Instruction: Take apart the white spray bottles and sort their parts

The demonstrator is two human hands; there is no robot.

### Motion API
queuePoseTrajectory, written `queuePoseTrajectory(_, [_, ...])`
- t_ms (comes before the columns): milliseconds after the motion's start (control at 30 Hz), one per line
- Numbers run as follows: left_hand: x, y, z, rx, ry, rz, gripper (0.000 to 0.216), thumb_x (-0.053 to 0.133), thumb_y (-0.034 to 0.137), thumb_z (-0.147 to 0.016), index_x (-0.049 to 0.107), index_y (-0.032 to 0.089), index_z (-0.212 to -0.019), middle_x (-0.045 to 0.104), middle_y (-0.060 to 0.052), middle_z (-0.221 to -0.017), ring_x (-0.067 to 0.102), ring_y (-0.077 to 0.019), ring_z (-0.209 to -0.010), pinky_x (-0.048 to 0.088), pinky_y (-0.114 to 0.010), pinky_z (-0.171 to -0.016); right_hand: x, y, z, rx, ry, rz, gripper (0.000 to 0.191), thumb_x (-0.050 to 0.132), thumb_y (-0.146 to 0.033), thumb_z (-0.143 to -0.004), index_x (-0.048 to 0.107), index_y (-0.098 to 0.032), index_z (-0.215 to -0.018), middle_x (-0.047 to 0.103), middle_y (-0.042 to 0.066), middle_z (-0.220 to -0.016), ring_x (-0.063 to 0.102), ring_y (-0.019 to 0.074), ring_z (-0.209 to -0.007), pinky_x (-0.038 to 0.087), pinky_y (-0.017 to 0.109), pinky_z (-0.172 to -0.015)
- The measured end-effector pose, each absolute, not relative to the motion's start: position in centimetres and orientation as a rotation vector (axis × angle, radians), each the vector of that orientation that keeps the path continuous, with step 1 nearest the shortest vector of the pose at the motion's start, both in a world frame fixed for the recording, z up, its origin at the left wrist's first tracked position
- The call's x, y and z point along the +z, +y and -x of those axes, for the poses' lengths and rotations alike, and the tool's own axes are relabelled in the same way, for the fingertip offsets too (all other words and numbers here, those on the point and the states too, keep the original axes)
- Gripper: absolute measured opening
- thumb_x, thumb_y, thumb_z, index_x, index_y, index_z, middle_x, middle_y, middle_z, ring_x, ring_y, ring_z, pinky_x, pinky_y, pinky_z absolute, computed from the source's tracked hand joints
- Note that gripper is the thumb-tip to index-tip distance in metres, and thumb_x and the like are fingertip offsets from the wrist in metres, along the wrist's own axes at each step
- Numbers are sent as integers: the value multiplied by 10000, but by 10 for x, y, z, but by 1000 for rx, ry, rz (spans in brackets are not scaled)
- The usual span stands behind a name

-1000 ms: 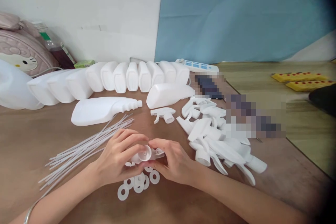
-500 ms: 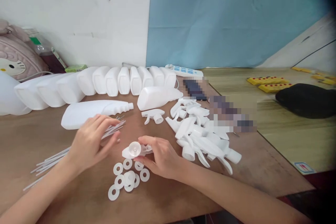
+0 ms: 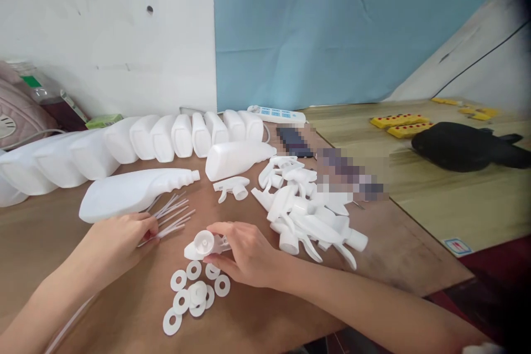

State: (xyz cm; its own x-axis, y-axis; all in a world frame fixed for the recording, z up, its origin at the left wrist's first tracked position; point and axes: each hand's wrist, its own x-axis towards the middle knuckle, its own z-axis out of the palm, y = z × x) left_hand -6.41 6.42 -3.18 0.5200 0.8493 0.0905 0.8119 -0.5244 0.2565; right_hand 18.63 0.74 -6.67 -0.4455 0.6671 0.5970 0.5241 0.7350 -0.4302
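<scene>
My right hand (image 3: 249, 251) grips a white trigger sprayer head (image 3: 204, 243) upside down, its round cap opening facing up. Just in front of it lie several flat white ring washers (image 3: 181, 301), some overlapping. My left hand (image 3: 124, 238) is down on a bundle of thin white dip tubes (image 3: 172, 213), its fingertips pinched together on them. How many tubes it grips is hidden. Beyond that hand, a white spray bottle (image 3: 133, 191) lies on its side. Another single sprayer head (image 3: 232, 188) lies farther back, near a second lying bottle (image 3: 236, 159).
Right of my right hand is a heap of sprayer heads (image 3: 307, 213). A row of white bottles (image 3: 161, 135) lines the back by the wall. A power strip (image 3: 277, 114), a dark phone (image 3: 294, 141), yellow blocks (image 3: 400, 121) and a black object (image 3: 460, 146) are farther right.
My left hand has lowered onto the tubes and its spread fingers have closed. My right hand keeps hold of the sprayer head. The whole view has shifted somewhat to the right.
</scene>
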Motion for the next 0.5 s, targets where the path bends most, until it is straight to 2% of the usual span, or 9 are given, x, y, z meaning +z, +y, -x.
queuePoseTrajectory(100, [-26,63,61,136,1407,-2636,191,479,238,-764,614,262,-631,622,2,-638,569,-174,-530,274,-221,-431,-67,7,-186,215,-2150,893,312,477,-357,-879,368,-167,-1100,651,62,-965,634,162,-713,485,272,-632])
queuePoseTrajectory(200, [-15,61,64,251,1406,-2692,200,468,293,-793,642,287,-694,643,10,-699,563,-158,-507,298,-210,-418,-67,7,-186,231,-2149,904,308,472,-361,-880,369,-172,-1099,650,63,-950,635,162,-710,487,273,-635])
queuePoseTrajectory(367, [0,57,70,392,1376,-2681,163,492,309,-798,651,310,-835,659,10,-852,606,-161,-622,421,-207,-492,-66,7,-187,244,-2153,900,324,484,-348,-874,364,-170,-1117,648,68,-955,635,166,-723,490,282,-653])
queuePoseTrajectory(433, [2,54,70,459,1297,-2572,131,551,320,-766,659,284,-831,664,9,-809,599,-150,-602,446,-194,-492,-67,7,-187,243,-2158,896,327,481,-348,-876,363,-170,-1124,647,73,-959,637,166,-736,489,281,-660])
queuePoseTrajectory(500, [2,51,70,852,1257,-2316,114,668,302,-670,677,237,-764,655,10,-697,570,-128,-516,429,-169,-430,-67,7,-188,244,-2160,899,324,475,-351,-878,365,-169,-1124,646,75,-952,639,166,-740,488,280,-660])
